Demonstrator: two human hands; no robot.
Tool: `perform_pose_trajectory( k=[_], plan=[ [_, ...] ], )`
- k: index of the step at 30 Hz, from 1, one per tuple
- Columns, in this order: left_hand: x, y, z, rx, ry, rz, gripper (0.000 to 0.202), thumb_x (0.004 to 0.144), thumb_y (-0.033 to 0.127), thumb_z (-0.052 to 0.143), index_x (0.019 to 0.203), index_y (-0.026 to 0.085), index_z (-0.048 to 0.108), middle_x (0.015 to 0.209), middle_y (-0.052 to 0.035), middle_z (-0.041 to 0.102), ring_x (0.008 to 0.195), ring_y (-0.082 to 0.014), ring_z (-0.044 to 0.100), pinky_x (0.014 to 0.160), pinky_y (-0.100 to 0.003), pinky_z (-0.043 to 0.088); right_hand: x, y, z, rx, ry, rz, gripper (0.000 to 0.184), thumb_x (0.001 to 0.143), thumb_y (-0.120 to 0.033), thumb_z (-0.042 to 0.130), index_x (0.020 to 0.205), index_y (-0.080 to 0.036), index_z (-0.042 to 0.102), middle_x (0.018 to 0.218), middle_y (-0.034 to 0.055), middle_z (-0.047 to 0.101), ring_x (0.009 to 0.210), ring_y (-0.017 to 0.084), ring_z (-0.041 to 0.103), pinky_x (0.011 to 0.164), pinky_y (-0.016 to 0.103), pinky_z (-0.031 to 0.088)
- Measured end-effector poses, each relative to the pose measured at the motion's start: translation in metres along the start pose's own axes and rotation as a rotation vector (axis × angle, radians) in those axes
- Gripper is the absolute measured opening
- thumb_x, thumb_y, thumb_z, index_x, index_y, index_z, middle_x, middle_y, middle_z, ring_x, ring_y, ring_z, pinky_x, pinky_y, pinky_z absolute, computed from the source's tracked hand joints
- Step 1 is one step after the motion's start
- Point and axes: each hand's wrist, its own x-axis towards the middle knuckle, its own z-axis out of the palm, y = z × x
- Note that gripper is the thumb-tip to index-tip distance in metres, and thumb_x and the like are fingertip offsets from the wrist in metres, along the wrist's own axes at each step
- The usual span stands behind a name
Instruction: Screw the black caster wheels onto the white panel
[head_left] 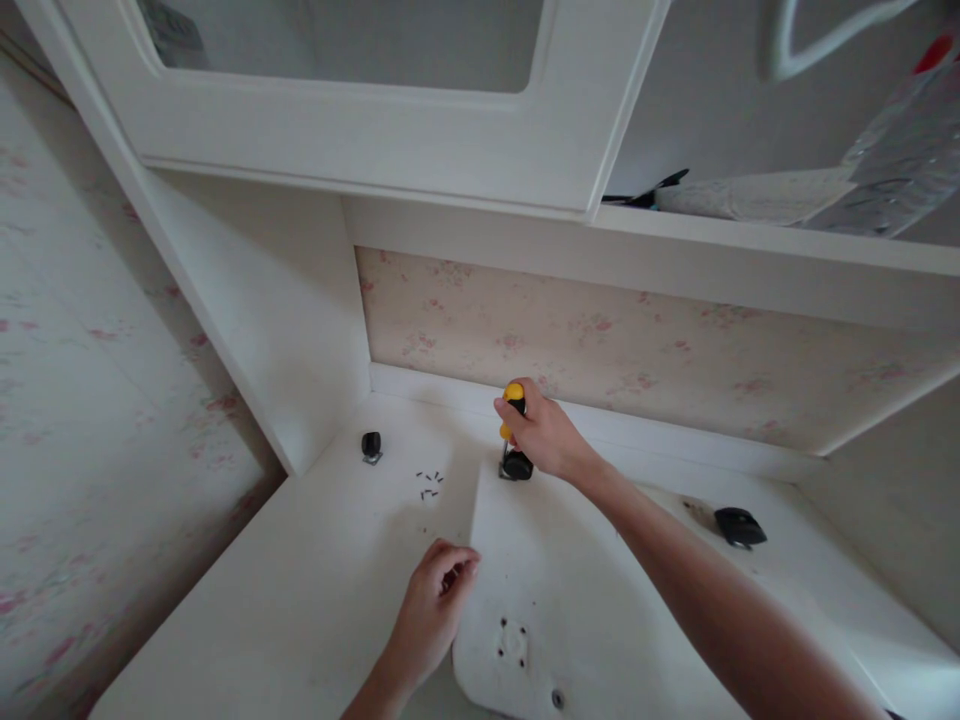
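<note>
The white desk top (pixel 300 590) is taken as the landmark, and a white board (pixel 600 600) is seen laid flat over its middle, the board's rounded near corner hanging past the desk's front edge. On the board's far left corner a black caster (pixel 516 466) is seated, right at the edge, and a yellow-handled screwdriver (pixel 512 400) is held upright on it. The screwdriver is gripped by the right hand (pixel 544 435), fingers wrapped tight around the handle. The left hand (pixel 439 595) is rested at the board's left edge, fingers curled inward; whether anything is pinched there cannot be told. Left of the board a wide bare stretch of desk top is left open, broken only by a loose caster (pixel 371 446) near the cabinet side panel (pixel 277 300) and a small scatter of dark screws (pixel 429 485) between it and the board. A black mouse (pixel 739 526) is seen right of the forearm.
</note>
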Motion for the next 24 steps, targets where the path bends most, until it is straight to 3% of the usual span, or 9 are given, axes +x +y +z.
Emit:
perform_pose_trajectory(
  k=[6, 10, 14, 19, 24],
  plan=[
    [0.026, 0.014, -0.008, 0.052, -0.013, 0.084, 0.025, 0.091, 0.038, 0.050, 0.093, 0.020, 0.069, 0.087, -0.0046, 0.064, 0.073, -0.0155, 0.058, 0.068, -0.027, 0.045, 0.008, 0.005, -0.005, -0.007, -0.079, -0.005, 0.026, 0.095, -0.048, 0.038, 0.102, -0.024, 0.042, 0.069, 0.0008, 0.065, 0.058, 0.017, 0.062, 0.055, 0.027, 0.041],
    [0.073, 0.041, -0.022, 0.124, 0.040, 0.204, 0.026, 0.089, 0.034, 0.051, 0.105, 0.019, 0.064, 0.100, -0.0065, 0.064, 0.074, -0.0151, 0.059, 0.073, -0.029, 0.049, 0.015, 0.002, -0.007, -0.064, -0.131, -0.017, 0.028, 0.095, -0.049, 0.037, 0.101, -0.023, 0.044, 0.070, 0.0021, 0.067, 0.057, 0.016, 0.062, 0.055, 0.027, 0.041],
    [0.123, 0.067, -0.029, 0.144, -0.022, 0.300, 0.036, 0.087, 0.032, 0.052, 0.120, 0.017, 0.056, 0.124, -0.0119, 0.059, 0.097, -0.0203, 0.061, 0.083, -0.033, 0.050, 0.016, -0.009, -0.007, -0.201, -0.090, -0.048, 0.033, 0.093, -0.052, 0.038, 0.101, -0.022, 0.048, 0.073, 0.0052, 0.067, 0.068, 0.020, 0.063, 0.062, 0.029, 0.041],
    [0.159, 0.077, -0.020, 0.127, -0.191, 0.332, 0.021, 0.086, 0.026, 0.052, 0.098, 0.015, 0.065, 0.096, -0.0079, 0.072, 0.085, -0.0201, 0.066, 0.077, -0.030, 0.051, 0.017, -0.015, -0.012, -0.383, 0.006, -0.088, 0.039, 0.089, -0.058, 0.044, 0.089, -0.020, 0.055, 0.098, 0.0133, 0.065, 0.089, 0.026, 0.062, 0.075, 0.033, 0.040],
    [0.168, 0.076, -0.013, 0.100, -0.140, 0.324, 0.021, 0.082, 0.028, 0.060, 0.097, 0.016, 0.066, 0.096, -0.0063, 0.073, 0.084, -0.0190, 0.067, 0.076, -0.028, 0.050, 0.019, -0.014, -0.021, -0.469, -0.034, -0.101, 0.031, 0.090, -0.048, 0.046, 0.089, -0.020, 0.059, 0.095, 0.0088, 0.067, 0.085, 0.021, 0.062, 0.073, 0.030, 0.040]
  ],
)
